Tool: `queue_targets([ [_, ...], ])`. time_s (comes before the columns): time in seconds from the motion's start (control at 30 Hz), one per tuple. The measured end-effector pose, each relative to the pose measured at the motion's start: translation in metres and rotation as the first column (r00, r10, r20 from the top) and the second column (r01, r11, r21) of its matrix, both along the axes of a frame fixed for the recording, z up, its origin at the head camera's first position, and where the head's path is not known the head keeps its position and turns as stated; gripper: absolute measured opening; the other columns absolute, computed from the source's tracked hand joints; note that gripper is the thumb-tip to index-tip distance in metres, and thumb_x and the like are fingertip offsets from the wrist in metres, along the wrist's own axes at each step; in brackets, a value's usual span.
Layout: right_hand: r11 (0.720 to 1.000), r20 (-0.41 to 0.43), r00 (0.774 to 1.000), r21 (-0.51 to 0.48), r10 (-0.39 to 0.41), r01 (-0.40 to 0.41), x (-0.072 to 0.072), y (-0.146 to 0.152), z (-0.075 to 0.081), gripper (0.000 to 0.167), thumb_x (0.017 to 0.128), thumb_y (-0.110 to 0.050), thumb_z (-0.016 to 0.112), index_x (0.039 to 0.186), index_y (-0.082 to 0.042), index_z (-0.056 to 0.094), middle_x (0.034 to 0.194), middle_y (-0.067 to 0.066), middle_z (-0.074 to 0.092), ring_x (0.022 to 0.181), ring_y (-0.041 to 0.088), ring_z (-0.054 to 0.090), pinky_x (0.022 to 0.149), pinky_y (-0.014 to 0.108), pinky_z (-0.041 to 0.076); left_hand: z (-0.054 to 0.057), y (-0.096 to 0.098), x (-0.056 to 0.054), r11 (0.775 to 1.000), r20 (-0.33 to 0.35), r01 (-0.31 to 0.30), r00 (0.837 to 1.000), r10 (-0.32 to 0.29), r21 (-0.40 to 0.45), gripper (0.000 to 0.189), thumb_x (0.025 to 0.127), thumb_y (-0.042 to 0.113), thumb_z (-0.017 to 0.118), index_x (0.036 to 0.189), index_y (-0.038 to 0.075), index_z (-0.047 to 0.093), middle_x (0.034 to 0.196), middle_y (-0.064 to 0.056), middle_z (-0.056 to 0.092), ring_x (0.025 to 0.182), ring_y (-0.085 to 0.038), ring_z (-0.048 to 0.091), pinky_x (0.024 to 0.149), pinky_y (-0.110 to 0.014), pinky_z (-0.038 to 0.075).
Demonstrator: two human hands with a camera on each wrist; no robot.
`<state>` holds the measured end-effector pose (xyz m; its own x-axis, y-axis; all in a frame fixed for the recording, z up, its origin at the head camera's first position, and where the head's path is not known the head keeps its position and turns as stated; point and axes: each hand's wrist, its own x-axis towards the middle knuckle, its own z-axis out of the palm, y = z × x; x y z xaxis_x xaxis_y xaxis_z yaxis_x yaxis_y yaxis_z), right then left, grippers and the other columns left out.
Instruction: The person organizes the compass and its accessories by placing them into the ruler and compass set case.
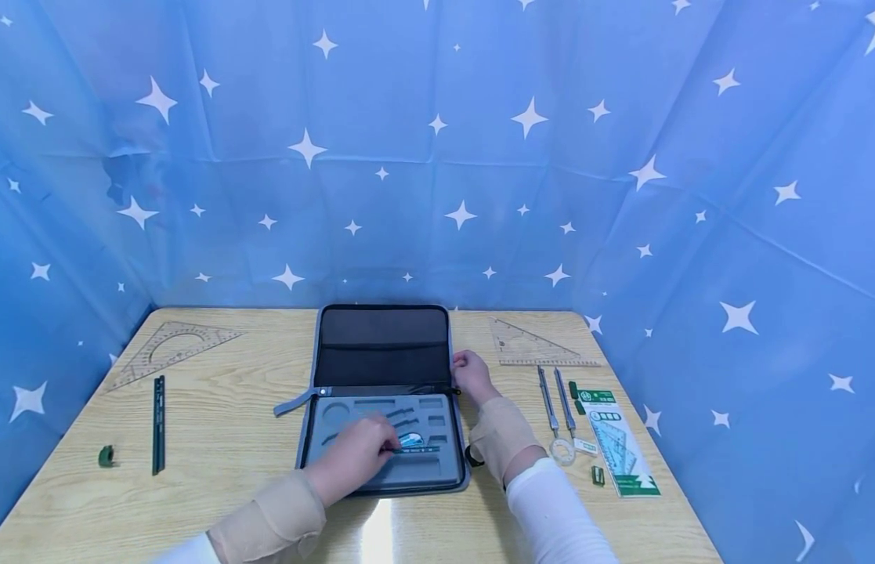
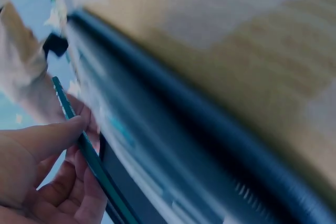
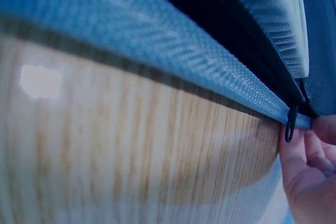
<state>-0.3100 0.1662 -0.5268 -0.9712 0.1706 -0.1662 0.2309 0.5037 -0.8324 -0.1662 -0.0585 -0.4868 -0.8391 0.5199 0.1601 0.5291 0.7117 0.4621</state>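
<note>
"Pencil (image 1: 423, 450) first: where is it?"

"Above the grey tray (image 1: 423, 473) of the unzipped case (image 1: 383, 365), lying crosswise, pinched between the thumb and fingers of the left hand (image 1: 358, 456). Whether its underside touches the tray, I can't tell."

"And the right hand (image 1: 474, 377)?"

"Gripping the case's right edge near the hinge. From the right wrist, a black zipper pull (image 3: 291, 115) shows just beside the fingertips."

"Anything in the tray?"

"A small blue-and-white item (image 1: 410, 440), right behind the pencil; I can't make out what it is. Shaped hollows surround it."

"What's on the table (image 1: 218, 454), left of the case?"

"Two dark green sticks (image 1: 156, 431) side by side, a small green object (image 1: 107, 457) near them, and a clear set square (image 1: 142, 362) towards the back."

"And on the right?"

"A clear triangle (image 1: 522, 352) at the back, two slim metal instruments (image 1: 548, 403) in front of it, then a printed packet (image 1: 623, 450) and, nearer the person, a small green sharpener (image 1: 598, 475)."
</note>
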Motion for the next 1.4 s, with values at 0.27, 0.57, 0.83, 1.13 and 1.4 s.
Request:
queue_targets([
  [0.27, 1.000, -0.022, 1.000, 0.022, 0.013, -0.012, 0.001, -0.001, 0.002, 0.014, 0.087, 0.004, 0.049, 0.097, 0.000, 0.058, 0.086, 0.006, 0.053, 0.071, 0.016, 0.047, 0.057, 0.021, 0.037, -0.011, 0.005, 0.010, 1.000, 0.044, 0.011, 0.999, -0.010, -0.024, 0.014, 0.075, 0.002, 0.073, 0.080, 0.014, 0.072, 0.079, 0.008, 0.064, 0.075, -0.004, 0.060, 0.066, -0.021, 0.051],
  [0.57, 0.999, -0.027, 1.000, 0.033, 0.017, -0.016, 0.002, 0.000, 0.002, 0.014, 0.086, 0.004, 0.050, 0.097, 0.000, 0.059, 0.083, 0.004, 0.051, 0.071, 0.016, 0.046, 0.058, 0.021, 0.036, -0.018, 0.008, 0.013, 1.000, -0.008, 0.007, 1.000, -0.007, -0.016, 0.013, 0.074, 0.000, 0.072, 0.078, 0.012, 0.072, 0.078, 0.005, 0.063, 0.073, -0.007, 0.061, 0.064, -0.020, 0.051],
  [0.83, 1.000, -0.029, 0.999, 0.023, 0.018, -0.018, 0.002, 0.000, 0.002, 0.012, 0.087, 0.003, 0.052, 0.097, 0.000, 0.058, 0.080, 0.003, 0.050, 0.070, 0.016, 0.046, 0.058, 0.021, 0.036, -0.020, 0.009, 0.013, 1.000, -0.031, 0.024, 0.999, -0.024, -0.009, 0.015, 0.073, -0.003, 0.070, 0.076, 0.012, 0.071, 0.077, 0.004, 0.063, 0.073, -0.008, 0.062, 0.064, -0.019, 0.051],
  [1.13, 0.999, -0.007, 1.000, -0.037, 0.017, -0.017, 0.003, -0.001, 0.003, 0.017, 0.088, 0.005, 0.046, 0.100, 0.002, 0.057, 0.079, 0.003, 0.047, 0.063, 0.015, 0.044, 0.052, 0.022, 0.036, -0.024, 0.010, 0.013, 0.999, -0.071, 0.019, 0.997, -0.021, -0.030, 0.016, 0.074, -0.003, 0.068, 0.074, 0.013, 0.070, 0.075, 0.006, 0.062, 0.072, -0.006, 0.061, 0.062, -0.018, 0.051],
  [1.4, 0.999, -0.016, 1.000, -0.030, 0.013, -0.013, 0.004, -0.001, 0.005, 0.017, 0.087, 0.006, 0.046, 0.099, 0.002, 0.057, 0.078, 0.003, 0.047, 0.063, 0.014, 0.043, 0.051, 0.021, 0.035, -0.027, 0.011, 0.011, 0.999, -0.075, 0.012, 0.997, -0.016, -0.053, 0.017, 0.075, -0.003, 0.068, 0.074, 0.014, 0.070, 0.074, 0.006, 0.063, 0.071, -0.004, 0.061, 0.062, -0.018, 0.050],
])
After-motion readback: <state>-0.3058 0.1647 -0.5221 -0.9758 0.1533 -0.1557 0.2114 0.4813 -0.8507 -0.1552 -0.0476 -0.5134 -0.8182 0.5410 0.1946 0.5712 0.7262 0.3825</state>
